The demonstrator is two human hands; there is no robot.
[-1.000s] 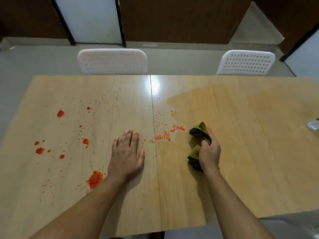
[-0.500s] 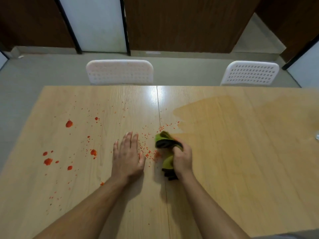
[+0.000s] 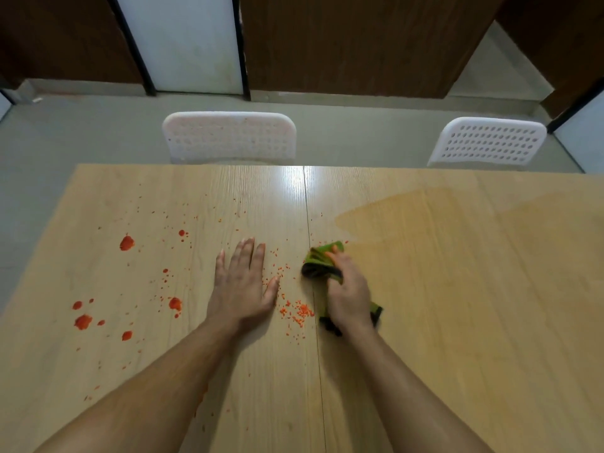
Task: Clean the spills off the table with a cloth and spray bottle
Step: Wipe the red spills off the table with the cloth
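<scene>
My right hand (image 3: 348,294) grips a bunched green cloth (image 3: 322,259) with dark edges and presses it on the wooden table (image 3: 457,305), just right of the centre seam. My left hand (image 3: 243,284) lies flat on the table, fingers spread, to the left of the cloth. A cluster of small orange-red crumbs (image 3: 299,312) sits between the two hands. Larger red spill blotches (image 3: 83,322) and specks are scattered over the left half of the table. No spray bottle is in view.
A wet sheen (image 3: 425,217) covers the table's right half. Two white perforated chairs (image 3: 228,137) (image 3: 487,142) stand at the far edge. Beyond them are grey floor, brown wall panels and a white panel.
My right hand has slid the cloth leftward from the wet area to the centre seam, pushing the crumbs toward my left hand. My left hand has stayed flat in place.
</scene>
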